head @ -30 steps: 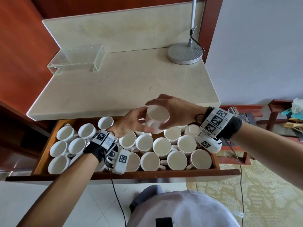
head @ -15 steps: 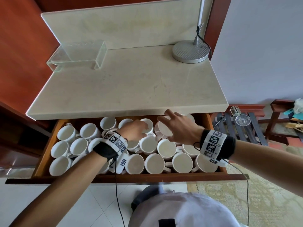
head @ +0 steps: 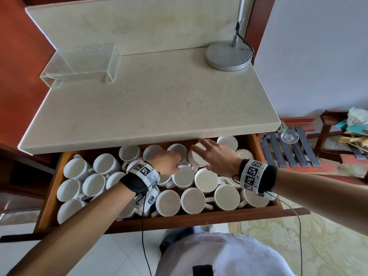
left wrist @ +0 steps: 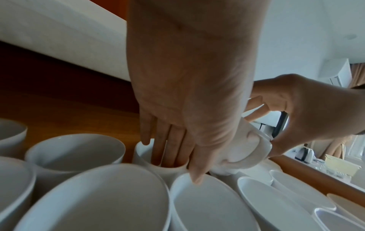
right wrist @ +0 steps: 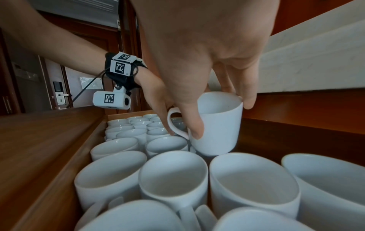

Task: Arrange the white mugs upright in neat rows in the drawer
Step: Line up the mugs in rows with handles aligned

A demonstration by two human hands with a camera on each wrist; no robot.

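— Mugs (head: 93,185) fill the drawer (head: 50,188) from its left wall across, nearly all mouth-up in rough rows. What is each hand doing?

— Going left to right: the left hand (head: 169,163) has straight fingers dipped inside the mouth of a standing back-row mug (left wrist: 158,168), thumb outside the rim, so it looks to be pinching that wall. Just right of it, the right hand (head: 217,158) is clamped from above on the held mug (right wrist: 216,125), fingers over the rim, thumb down the side.

— Where does that one sit?

— Upright, long axis vertical, handle pointing left toward the left hand, its base at or just above the rims of its neighbours; I cannot tell whether it touches. The gap it needs appears to lie straight below, beside the left hand's mug, under the table (head: 139,104) edge.

— So the right hand is nearer?

— Yes, it already carries it.
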